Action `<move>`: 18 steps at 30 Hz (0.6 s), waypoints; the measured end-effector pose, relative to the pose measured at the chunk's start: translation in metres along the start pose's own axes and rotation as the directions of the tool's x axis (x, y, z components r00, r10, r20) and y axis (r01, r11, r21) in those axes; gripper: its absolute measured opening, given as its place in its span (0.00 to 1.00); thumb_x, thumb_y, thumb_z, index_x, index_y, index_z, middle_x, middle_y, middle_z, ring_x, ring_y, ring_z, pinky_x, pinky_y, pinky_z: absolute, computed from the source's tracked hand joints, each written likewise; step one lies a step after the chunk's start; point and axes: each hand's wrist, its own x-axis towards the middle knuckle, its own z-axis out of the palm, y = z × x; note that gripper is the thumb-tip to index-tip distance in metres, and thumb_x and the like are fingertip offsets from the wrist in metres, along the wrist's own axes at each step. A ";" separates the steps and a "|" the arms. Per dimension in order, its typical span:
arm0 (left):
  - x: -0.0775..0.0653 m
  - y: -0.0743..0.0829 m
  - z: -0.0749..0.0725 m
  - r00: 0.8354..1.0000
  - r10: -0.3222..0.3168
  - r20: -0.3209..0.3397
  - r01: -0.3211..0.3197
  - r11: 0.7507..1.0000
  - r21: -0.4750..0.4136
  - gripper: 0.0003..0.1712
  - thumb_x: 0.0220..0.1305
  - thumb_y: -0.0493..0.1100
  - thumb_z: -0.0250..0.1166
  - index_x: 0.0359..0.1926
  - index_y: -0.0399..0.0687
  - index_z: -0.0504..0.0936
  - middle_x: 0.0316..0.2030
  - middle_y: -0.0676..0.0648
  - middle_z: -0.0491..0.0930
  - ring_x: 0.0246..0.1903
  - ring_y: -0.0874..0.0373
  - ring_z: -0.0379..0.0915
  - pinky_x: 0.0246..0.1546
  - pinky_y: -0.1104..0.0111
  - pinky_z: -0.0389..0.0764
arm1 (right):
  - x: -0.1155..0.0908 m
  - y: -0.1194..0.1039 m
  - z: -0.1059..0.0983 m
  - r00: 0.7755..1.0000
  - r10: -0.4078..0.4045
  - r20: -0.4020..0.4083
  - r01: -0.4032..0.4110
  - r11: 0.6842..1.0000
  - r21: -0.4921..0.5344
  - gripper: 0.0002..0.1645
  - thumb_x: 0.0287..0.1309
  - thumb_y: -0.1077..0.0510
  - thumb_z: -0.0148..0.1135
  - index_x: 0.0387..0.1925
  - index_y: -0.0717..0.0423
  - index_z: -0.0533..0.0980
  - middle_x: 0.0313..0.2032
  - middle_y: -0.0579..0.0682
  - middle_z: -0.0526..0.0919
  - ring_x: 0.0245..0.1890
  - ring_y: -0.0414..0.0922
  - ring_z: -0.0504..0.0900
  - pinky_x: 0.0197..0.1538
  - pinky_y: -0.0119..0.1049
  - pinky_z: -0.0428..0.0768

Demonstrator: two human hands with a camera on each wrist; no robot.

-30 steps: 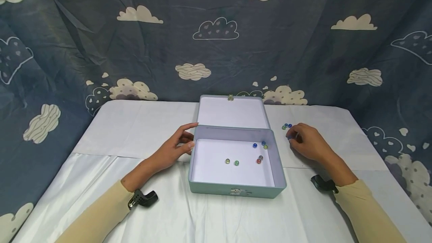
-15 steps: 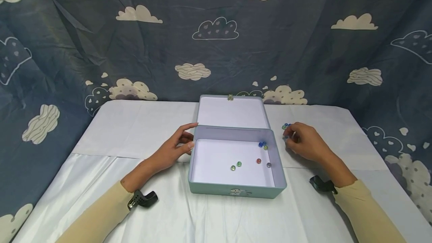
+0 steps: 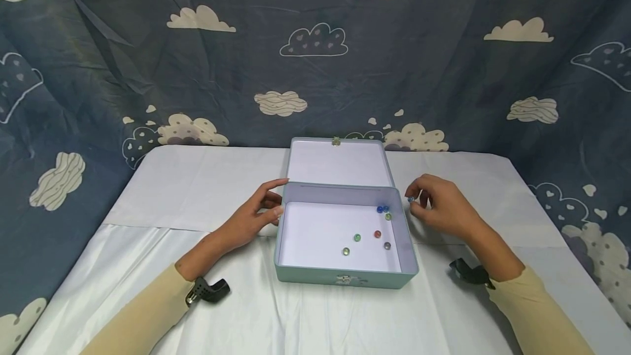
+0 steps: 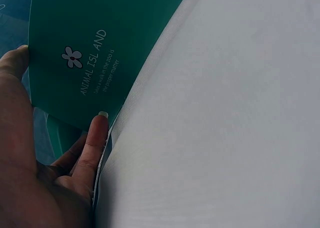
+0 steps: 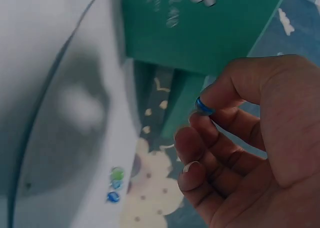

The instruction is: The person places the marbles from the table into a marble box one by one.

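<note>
A green metal box (image 3: 345, 277) stands open on the white cloth, its lid (image 3: 337, 163) folded back behind it. Inside are several glass marbles: a blue pair and a yellow-green marble (image 3: 388, 216) near the back right corner, with a red marble (image 3: 377, 234), a green marble (image 3: 357, 238), a grey marble (image 3: 386, 246) and a pale yellow marble (image 3: 346, 251) farther forward. My left hand (image 3: 253, 215) touches the box's left side with thumb and forefinger spread. Just right of the box, my right hand (image 3: 441, 204) pinches a blue marble (image 5: 204, 106) between thumb and forefinger.
A green marble (image 5: 117, 174) and a blue marble (image 5: 113, 197) lie close together on the cloth in the right wrist view; the right hand hides them in the head view. A dark cloud-print curtain (image 3: 315, 81) hangs behind the white-covered table (image 3: 197, 179).
My right hand has moved left and up toward the box with the blue marble. Several marbles have rolled inside the box, the green and pale yellow ones rightward. The left hand stays put.
</note>
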 end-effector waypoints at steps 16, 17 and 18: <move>-0.001 0.000 -0.001 1.000 0.004 0.001 -0.004 1.000 -0.008 0.35 0.83 0.45 0.58 0.83 0.67 0.57 0.62 0.36 0.73 0.56 0.45 0.78 0.49 0.56 0.88 | -0.007 -0.042 -0.009 0.995 -0.100 -0.026 0.100 0.995 0.011 0.13 0.55 0.69 0.70 0.40 0.51 0.83 0.36 0.41 0.81 0.32 0.42 0.77 0.30 0.32 0.77; -0.001 0.000 0.000 1.000 0.005 0.001 -0.005 1.000 -0.010 0.35 0.83 0.45 0.58 0.83 0.67 0.57 0.62 0.36 0.73 0.56 0.45 0.78 0.49 0.56 0.88 | -0.008 -0.044 -0.009 0.994 -0.109 -0.021 0.110 0.994 0.016 0.13 0.55 0.69 0.70 0.40 0.51 0.83 0.36 0.41 0.81 0.32 0.42 0.77 0.29 0.32 0.77; -0.001 0.000 0.000 1.000 0.005 0.002 -0.005 1.000 -0.011 0.35 0.83 0.45 0.58 0.83 0.66 0.57 0.62 0.35 0.74 0.56 0.45 0.78 0.49 0.57 0.88 | -0.008 -0.045 -0.009 0.993 -0.118 -0.015 0.118 0.993 0.019 0.13 0.55 0.69 0.70 0.40 0.51 0.83 0.36 0.41 0.81 0.32 0.41 0.76 0.29 0.31 0.77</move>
